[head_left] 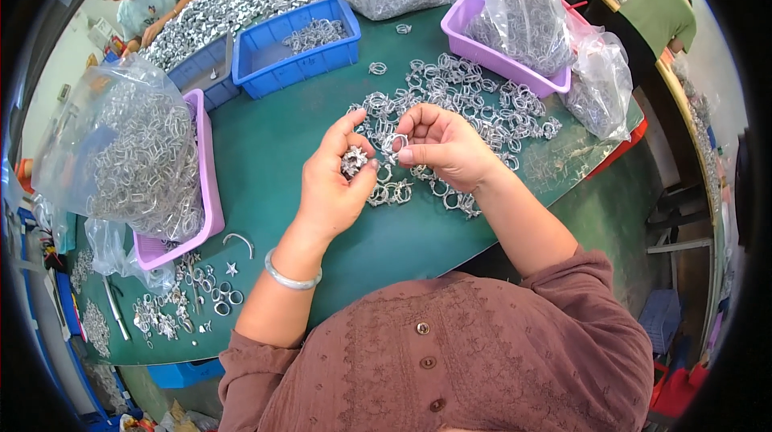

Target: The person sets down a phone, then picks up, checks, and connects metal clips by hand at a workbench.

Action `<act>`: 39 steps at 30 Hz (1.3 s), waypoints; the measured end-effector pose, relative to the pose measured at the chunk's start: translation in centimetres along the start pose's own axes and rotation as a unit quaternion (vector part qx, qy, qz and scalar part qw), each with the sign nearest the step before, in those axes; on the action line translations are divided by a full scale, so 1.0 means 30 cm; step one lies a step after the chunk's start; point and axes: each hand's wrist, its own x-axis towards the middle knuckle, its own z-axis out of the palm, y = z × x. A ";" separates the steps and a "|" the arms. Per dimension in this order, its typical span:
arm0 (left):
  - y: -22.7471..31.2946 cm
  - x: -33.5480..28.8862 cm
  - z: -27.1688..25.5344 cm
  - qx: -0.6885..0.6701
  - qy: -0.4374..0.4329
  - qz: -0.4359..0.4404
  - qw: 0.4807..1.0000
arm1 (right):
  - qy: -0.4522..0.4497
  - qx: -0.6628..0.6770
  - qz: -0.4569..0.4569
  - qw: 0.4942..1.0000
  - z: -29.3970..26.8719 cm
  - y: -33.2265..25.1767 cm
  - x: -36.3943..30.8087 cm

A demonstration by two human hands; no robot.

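My left hand [326, 187] is closed around a small cluster of silver metal rings [354, 160], held between the fingers and thumb. Close to its right, my right hand [446, 149] pinches a single silver ring [399, 141] between thumb and fingertips. Both hands are above the near part of a loose heap of silver rings [450, 82] spread on the green table [265, 150]. Exact details of the pieces inside the left hand are hidden by its fingers.
A purple basket [211, 183] with a bag of metal pieces [137, 166] stands left; another purple basket [515, 70] is at the far right. Behind are a blue bin [273, 74] and a large pile of metal parts [241, 14]. Two other people work nearby.
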 end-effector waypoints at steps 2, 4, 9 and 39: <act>0.014 0.004 0.009 0.038 0.001 0.010 0.999 | -0.003 0.023 0.003 1.000 0.000 0.002 -0.006; 0.018 0.006 0.009 0.074 0.030 0.085 0.993 | -0.010 0.048 0.003 0.999 0.008 0.004 -0.007; -0.015 0.009 0.000 0.023 0.040 0.113 0.992 | -0.021 0.077 0.005 0.997 0.026 -0.001 -0.007; -0.006 0.011 -0.007 -0.086 0.034 0.027 0.995 | -0.038 0.148 0.044 0.987 0.039 0.034 0.010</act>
